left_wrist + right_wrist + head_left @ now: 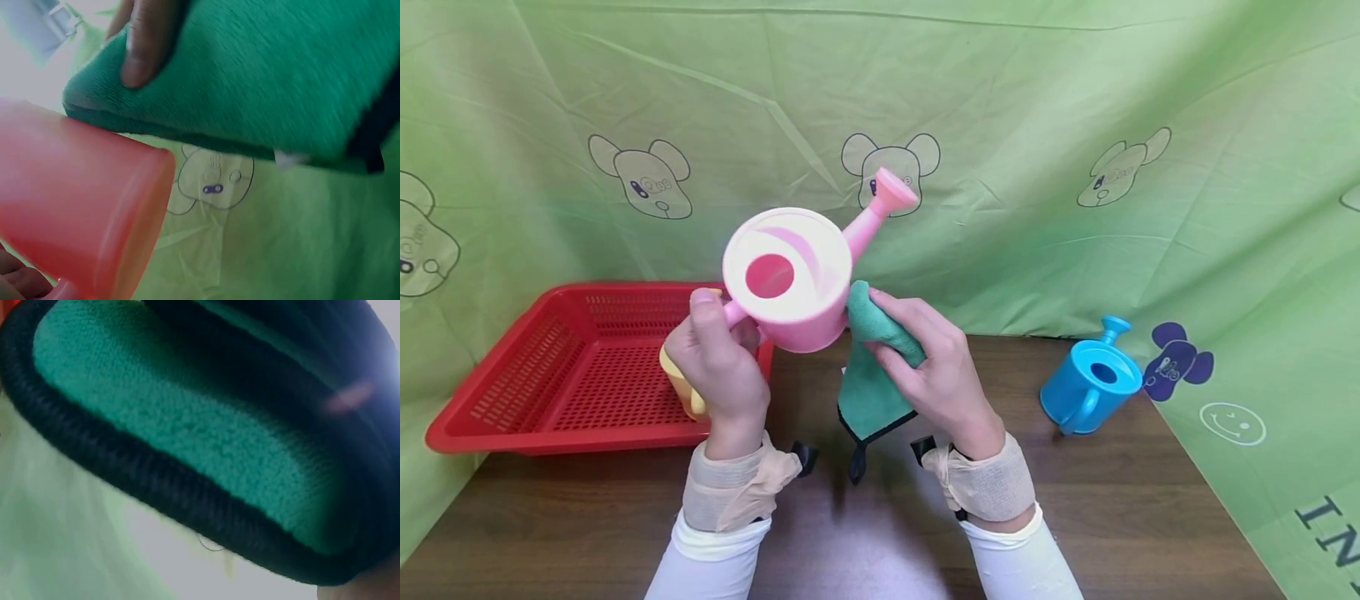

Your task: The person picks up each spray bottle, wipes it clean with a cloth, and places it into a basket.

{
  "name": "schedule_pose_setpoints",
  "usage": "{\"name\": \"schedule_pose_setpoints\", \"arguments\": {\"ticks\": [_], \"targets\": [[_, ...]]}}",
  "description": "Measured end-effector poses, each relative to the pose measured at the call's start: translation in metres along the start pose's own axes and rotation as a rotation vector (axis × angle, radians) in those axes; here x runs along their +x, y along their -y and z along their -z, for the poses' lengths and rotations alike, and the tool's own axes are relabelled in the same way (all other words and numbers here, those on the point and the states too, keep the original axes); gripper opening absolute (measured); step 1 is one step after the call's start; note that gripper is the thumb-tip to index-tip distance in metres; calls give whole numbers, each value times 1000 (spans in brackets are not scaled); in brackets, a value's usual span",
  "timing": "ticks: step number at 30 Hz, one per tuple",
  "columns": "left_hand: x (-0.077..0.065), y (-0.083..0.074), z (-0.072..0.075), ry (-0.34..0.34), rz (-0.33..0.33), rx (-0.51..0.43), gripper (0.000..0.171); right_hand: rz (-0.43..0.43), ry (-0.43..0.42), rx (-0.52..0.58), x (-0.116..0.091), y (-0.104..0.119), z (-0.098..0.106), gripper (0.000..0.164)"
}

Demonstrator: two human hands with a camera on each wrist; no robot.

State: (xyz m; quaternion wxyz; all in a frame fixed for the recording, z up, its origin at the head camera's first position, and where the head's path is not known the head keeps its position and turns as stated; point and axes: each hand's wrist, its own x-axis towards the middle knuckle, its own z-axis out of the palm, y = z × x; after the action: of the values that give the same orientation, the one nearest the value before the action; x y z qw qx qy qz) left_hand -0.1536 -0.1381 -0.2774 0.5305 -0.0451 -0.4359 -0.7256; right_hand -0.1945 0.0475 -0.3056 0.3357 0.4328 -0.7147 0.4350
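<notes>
My left hand grips the handle of a pink toy watering can, held up above the table with its spout pointing to the upper right. In my right hand is a folded green cloth with black edging, pinched between thumb and fingers. The cloth's folded end touches the side of the can near the spout's base. From the left wrist view, the cloth lies against the wall of the can. The right wrist view is mostly filled by the cloth, hiding the can.
A red perforated basket stands on the table at the left. Partly behind my left hand, a yellow object shows at the basket's right side. A blue toy watering can stands on the brown table at the right. Green printed fabric hangs behind.
</notes>
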Motion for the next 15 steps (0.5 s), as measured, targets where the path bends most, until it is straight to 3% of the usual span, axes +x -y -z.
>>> {"name": "schedule_pose_setpoints", "arguments": {"ticks": [6,11,15], "targets": [[0,5,5,20,-246,245,48,-21,-12,0,0,0,2,44],[8,6,14,76,-441,443,43,-33,-37,-14,0,-1,4,45],[16,4,19,139,-561,528,38,-35,-46,-15,1,-1,5,45]]}}
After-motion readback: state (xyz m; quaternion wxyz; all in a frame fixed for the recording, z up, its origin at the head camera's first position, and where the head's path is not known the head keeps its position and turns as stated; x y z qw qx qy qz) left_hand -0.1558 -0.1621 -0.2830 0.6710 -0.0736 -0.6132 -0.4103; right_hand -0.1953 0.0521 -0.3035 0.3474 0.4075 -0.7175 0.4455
